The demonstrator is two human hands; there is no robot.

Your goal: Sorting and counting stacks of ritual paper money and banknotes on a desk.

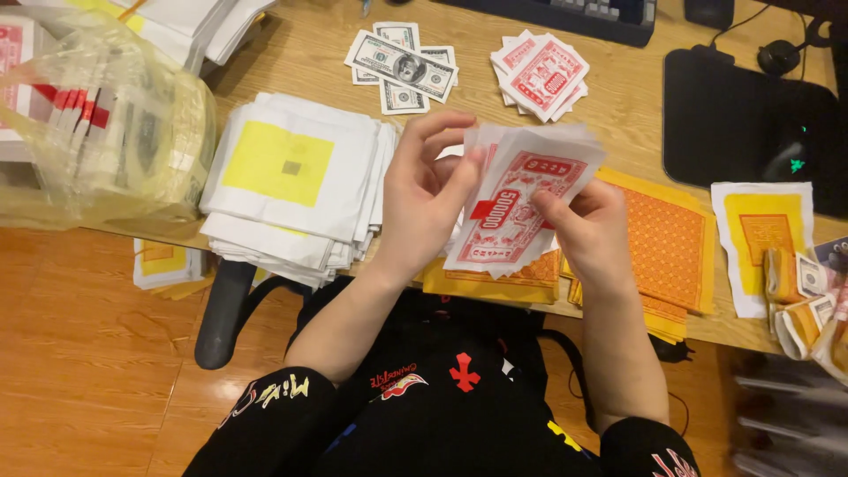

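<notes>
My left hand (422, 196) and my right hand (590, 231) together hold a small bundle of red-and-white paper notes (519, 196) above the desk's front edge. The left thumb and fingers pinch the bundle's left side. The right thumb presses on its lower right corner. Under my hands lie orange-and-yellow patterned paper sheets (664, 243). A thick pile of white sheets with yellow squares (287, 181) sits just left of my left hand.
Green-grey banknote-style papers (402, 66) and more red-and-white notes (541, 75) lie further back on the wooden desk (305, 49). A plastic bag of paper bundles (102, 124) stands at left. A keyboard (574, 13), a black mouse pad (751, 124) and folded paper pieces (799, 296) sit at right.
</notes>
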